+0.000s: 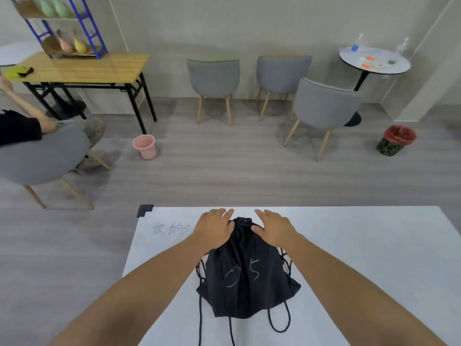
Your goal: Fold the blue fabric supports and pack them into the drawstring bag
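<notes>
While both hands sat on the black drawstring bag (249,278), neither gripped anything. The left hand (215,231) and right hand (275,232) lay palm-down with fingers straight, pressing either side of the cinched neck. The bag lay flat on the white table (361,245), mouth pointing away from the person, chalked "05" facing up. Contents: couldn't tell.

Black cords (279,318) trailed out on both sides, and the forearms covered part of them. Handwritten characters (171,229) sat on the tabletop just left of the left hand, partly hidden by it. A black corner piece (144,210) capped the far-left table corner.

Counts:
- one bag
- two hands
- four grey chairs (213,78): three beyond the table, one at left with a seated person (20,128), of whom only an arm and a black sleeve showed
- one pink bucket (144,146)
- one bin (396,140) with a red liner
- one round table (374,62) carrying two clear bottles and some small items
- one wooden folding table (79,67) carrying one blue rack (82,26)
- four pastel pear-shaped pieces on the rack: two green, one pink, one yellow

The room had a grey plank floor (224,171) and pale panelled walls.
</notes>
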The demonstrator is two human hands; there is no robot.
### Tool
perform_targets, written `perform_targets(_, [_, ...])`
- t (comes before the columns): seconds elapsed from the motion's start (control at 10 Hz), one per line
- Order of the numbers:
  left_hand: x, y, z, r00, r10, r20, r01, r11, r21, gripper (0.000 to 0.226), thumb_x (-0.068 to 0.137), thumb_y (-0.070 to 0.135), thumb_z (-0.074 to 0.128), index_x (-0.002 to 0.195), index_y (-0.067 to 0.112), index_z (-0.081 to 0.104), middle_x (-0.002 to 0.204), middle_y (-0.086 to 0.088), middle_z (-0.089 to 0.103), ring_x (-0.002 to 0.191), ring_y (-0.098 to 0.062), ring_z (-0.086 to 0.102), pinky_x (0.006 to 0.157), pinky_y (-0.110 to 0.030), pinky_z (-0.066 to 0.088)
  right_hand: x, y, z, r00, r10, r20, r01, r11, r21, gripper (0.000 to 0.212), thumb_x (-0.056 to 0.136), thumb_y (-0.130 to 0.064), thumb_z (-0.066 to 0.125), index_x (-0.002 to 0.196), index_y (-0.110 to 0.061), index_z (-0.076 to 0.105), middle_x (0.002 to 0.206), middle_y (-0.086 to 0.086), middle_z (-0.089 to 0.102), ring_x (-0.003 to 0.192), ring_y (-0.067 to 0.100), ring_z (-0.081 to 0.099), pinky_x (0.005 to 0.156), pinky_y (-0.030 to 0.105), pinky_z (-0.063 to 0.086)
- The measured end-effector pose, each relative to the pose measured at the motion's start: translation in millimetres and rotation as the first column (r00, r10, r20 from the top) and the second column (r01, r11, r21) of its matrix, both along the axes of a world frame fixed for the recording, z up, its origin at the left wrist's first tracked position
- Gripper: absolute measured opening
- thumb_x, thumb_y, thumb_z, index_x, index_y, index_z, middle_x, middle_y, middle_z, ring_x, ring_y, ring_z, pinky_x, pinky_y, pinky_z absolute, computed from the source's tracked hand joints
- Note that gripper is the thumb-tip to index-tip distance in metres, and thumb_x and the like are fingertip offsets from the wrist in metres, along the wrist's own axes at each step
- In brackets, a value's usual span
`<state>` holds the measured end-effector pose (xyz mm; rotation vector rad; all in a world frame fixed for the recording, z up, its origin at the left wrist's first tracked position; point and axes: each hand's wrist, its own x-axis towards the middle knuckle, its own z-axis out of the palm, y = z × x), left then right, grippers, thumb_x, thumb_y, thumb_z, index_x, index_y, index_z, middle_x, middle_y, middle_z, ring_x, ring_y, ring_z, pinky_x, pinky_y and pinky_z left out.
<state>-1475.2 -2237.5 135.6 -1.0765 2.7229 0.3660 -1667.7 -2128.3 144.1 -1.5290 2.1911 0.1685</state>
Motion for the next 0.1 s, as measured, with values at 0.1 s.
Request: perform_targets(0.1, [3.9, -2.0, 16.5, 0.999, -0.032, -0.029, 0.031, 0.999, -0.036, 0.052, 0.105, 0.043, 0.027, 0.153, 0.024, 0.030, 0.156, -0.003, 0.039, 0.142, -0.027, 0.036, 0.115, -0.042, 0.030, 0.7, 2.3, 19.6, 1.000, -0.003, 0.002, 0.003, 0.999, -0.052, 0.060, 0.102, -0.054, 0.035, 0.152, -0.023, 0.031, 0.153, 0.005, 0.044, 0.138, 0.030, 0.043, 0.109, 0.048, 0.039])
